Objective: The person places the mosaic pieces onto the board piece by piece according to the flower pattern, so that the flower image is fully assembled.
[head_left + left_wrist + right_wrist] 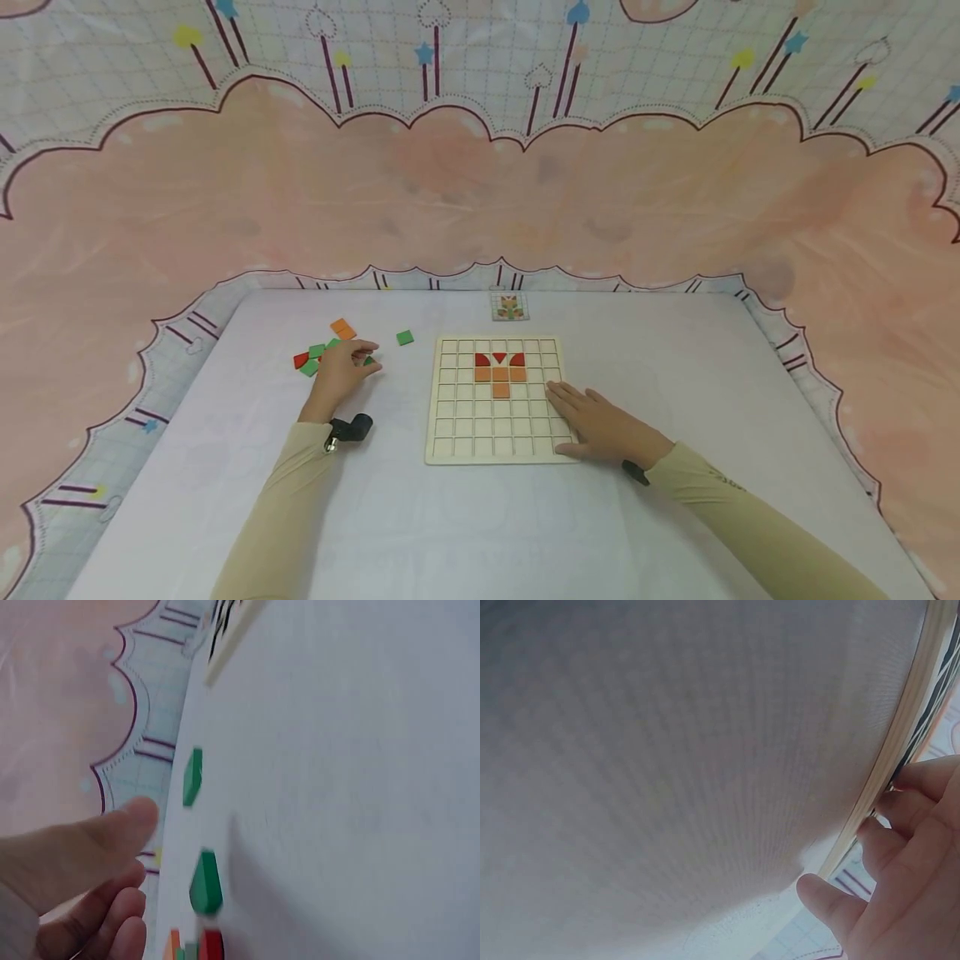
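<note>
My left hand (347, 373) hovers over the loose tiles at the left, its thumb and index finger spread apart. A green tile (368, 361) shows in the gap between them. In the left wrist view that green tile (206, 883) lies on the table, apart from the thumb (120, 829). My right hand (603, 425) rests on the right edge of the wooden grid board (457, 429), fingers extended over its rim. On the board, red pieces (517, 360) top a T-shape of orange squares (500, 390). In the right wrist view the fingers touch the board's edge (889, 754).
Green tiles (309, 367), a red piece (301, 361) and orange tiles (342, 328) lie around the left hand. One green tile (405, 337) sits alone left of the board. Behind the board lies a small patterned card (510, 307). A printed curtain borders the white table (525, 533).
</note>
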`<state>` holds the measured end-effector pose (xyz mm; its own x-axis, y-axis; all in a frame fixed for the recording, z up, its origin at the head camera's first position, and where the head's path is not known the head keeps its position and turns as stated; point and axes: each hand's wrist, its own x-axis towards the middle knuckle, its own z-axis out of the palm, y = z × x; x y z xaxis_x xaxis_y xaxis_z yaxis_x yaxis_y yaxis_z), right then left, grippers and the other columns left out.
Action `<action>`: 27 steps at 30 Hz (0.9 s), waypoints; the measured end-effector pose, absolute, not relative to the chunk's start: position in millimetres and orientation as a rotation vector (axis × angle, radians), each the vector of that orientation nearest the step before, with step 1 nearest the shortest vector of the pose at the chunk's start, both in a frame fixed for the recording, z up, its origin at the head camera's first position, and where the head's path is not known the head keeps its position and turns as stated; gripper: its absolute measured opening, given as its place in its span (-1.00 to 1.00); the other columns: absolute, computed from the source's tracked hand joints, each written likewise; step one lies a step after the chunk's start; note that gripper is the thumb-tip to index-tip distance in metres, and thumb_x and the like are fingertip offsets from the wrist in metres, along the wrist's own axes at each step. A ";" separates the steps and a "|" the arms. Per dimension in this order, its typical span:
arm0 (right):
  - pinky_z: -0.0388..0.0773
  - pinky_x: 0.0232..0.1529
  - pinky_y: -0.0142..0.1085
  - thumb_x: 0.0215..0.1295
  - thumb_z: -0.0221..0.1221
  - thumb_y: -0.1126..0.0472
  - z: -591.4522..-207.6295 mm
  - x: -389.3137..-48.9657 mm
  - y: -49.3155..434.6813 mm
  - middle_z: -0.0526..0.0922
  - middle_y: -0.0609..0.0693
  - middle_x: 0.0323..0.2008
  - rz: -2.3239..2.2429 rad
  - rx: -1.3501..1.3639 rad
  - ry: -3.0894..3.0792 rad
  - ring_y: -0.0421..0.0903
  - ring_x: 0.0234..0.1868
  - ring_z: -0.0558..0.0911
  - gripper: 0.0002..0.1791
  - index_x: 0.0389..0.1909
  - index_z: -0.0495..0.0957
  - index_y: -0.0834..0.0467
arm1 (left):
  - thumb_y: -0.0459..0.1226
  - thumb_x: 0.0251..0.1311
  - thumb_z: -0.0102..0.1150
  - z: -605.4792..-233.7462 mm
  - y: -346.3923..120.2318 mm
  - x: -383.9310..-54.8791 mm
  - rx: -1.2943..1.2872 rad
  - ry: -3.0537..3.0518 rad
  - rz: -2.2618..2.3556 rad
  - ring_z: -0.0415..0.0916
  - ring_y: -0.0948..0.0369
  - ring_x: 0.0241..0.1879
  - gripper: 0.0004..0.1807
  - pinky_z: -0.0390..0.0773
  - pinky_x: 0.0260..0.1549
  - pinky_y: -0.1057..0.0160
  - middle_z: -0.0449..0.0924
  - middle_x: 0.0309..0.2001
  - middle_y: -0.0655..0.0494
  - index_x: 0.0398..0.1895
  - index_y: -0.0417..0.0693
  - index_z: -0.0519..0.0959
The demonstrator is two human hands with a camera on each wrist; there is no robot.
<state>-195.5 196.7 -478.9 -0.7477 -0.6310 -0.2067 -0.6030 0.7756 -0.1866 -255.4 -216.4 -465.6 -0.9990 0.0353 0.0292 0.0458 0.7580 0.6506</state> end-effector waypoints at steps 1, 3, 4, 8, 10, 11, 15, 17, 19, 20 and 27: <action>0.08 0.38 0.11 0.23 0.08 -0.25 -478.7 -195.2 196.7 0.02 0.13 0.47 -0.155 -0.956 2.711 0.07 0.48 0.05 -0.04 0.46 -0.06 0.21 | -0.37 0.09 0.27 -466.5 -220.1 -254.9 -0.055 -2.936 -1.081 0.48 -0.09 -0.06 -0.60 0.48 -0.02 -0.02 0.57 -0.05 -0.25 0.03 -0.31 0.54; 0.09 0.38 0.11 0.23 0.09 -0.25 -479.0 -195.0 197.0 0.02 0.12 0.47 -0.150 -0.954 2.713 0.07 0.48 0.05 -0.04 0.46 -0.05 0.21 | -0.38 0.09 0.27 -468.8 -226.6 -254.5 -0.032 -2.955 -1.079 0.47 -0.10 -0.03 -0.58 0.47 0.00 -0.03 0.55 -0.02 -0.26 0.05 -0.31 0.53; 0.09 0.38 0.11 0.23 0.08 -0.25 -479.0 -194.8 197.1 0.01 0.12 0.47 -0.144 -0.950 2.714 0.06 0.48 0.04 -0.04 0.46 -0.06 0.20 | -0.39 0.09 0.26 -469.8 -229.0 -254.4 -0.026 -2.963 -1.083 0.46 -0.11 -0.02 -0.58 0.47 0.01 -0.03 0.54 -0.01 -0.27 0.06 -0.32 0.52; 0.08 0.38 0.11 0.24 0.08 -0.24 -479.5 -194.6 197.2 0.01 0.12 0.47 -0.150 -0.954 2.713 0.07 0.48 0.04 -0.04 0.46 -0.06 0.21 | -0.42 0.08 0.25 -472.0 -234.7 -253.4 -0.034 -2.994 -1.087 0.47 -0.13 0.00 -0.58 0.48 0.02 -0.05 0.52 0.00 -0.30 0.06 -0.34 0.51; 0.08 0.38 0.11 0.24 0.08 -0.24 -479.4 -194.3 197.0 0.01 0.13 0.47 -0.160 -0.957 2.709 0.07 0.48 0.04 -0.04 0.46 -0.06 0.21 | -0.44 0.08 0.24 -472.4 -235.6 -252.7 -0.048 -3.004 -1.078 0.48 -0.14 0.00 -0.59 0.49 0.01 -0.05 0.53 -0.02 -0.31 0.04 -0.36 0.52; 0.08 0.38 0.12 0.24 0.09 -0.23 -479.5 -194.0 197.0 0.02 0.14 0.47 -0.166 -0.964 2.709 0.08 0.48 0.04 -0.05 0.45 -0.05 0.22 | -0.45 0.08 0.24 -472.4 -235.5 -252.4 -0.057 -3.007 -1.070 0.49 -0.14 -0.01 -0.61 0.50 0.00 -0.05 0.54 -0.03 -0.31 0.03 -0.36 0.53; 0.08 0.37 0.13 0.24 0.10 -0.22 -480.1 -193.3 197.2 0.03 0.15 0.47 -0.171 -0.968 2.708 0.09 0.47 0.05 -0.05 0.45 -0.05 0.22 | -0.47 0.07 0.23 -473.3 -232.9 -252.7 -0.092 -3.005 -1.039 0.52 -0.12 -0.07 -0.66 0.52 -0.05 -0.03 0.58 -0.10 -0.30 -0.03 -0.37 0.56; 0.08 0.37 0.13 0.24 0.10 -0.22 -480.0 -193.1 197.1 0.03 0.15 0.47 -0.169 -0.966 2.710 0.08 0.47 0.06 -0.05 0.45 -0.05 0.22 | -0.48 0.06 0.24 -473.6 -230.7 -253.5 -0.104 -3.003 -1.032 0.53 -0.10 -0.11 -0.67 0.53 -0.08 -0.01 0.59 -0.13 -0.29 -0.06 -0.37 0.57; 0.08 0.38 0.12 0.24 0.09 -0.22 -479.8 -193.3 196.9 0.02 0.14 0.47 -0.169 -0.963 2.710 0.08 0.48 0.05 -0.05 0.45 -0.05 0.22 | -0.48 0.05 0.24 -473.6 -228.2 -254.4 -0.123 -3.002 -1.034 0.54 -0.07 -0.15 -0.68 0.54 -0.11 0.01 0.61 -0.16 -0.26 -0.08 -0.37 0.58; 0.08 0.38 0.12 0.24 0.09 -0.23 -479.6 -193.3 196.8 0.02 0.14 0.47 -0.164 -0.960 2.711 0.07 0.48 0.05 -0.05 0.46 -0.06 0.21 | -0.48 0.05 0.24 -473.5 -227.0 -254.7 -0.133 -3.005 -1.037 0.54 -0.05 -0.16 -0.68 0.54 -0.11 0.02 0.62 -0.17 -0.25 -0.08 -0.37 0.58; 0.08 0.38 0.11 0.25 0.08 -0.23 -477.1 -193.6 195.8 0.01 0.14 0.47 -0.170 -0.964 2.714 0.08 0.48 0.05 -0.06 0.45 -0.05 0.22 | -0.44 0.05 0.26 -473.5 -220.4 -258.5 -0.200 -3.039 -1.078 0.52 0.03 -0.19 -0.68 0.53 -0.14 0.09 0.64 -0.17 -0.19 -0.08 -0.34 0.59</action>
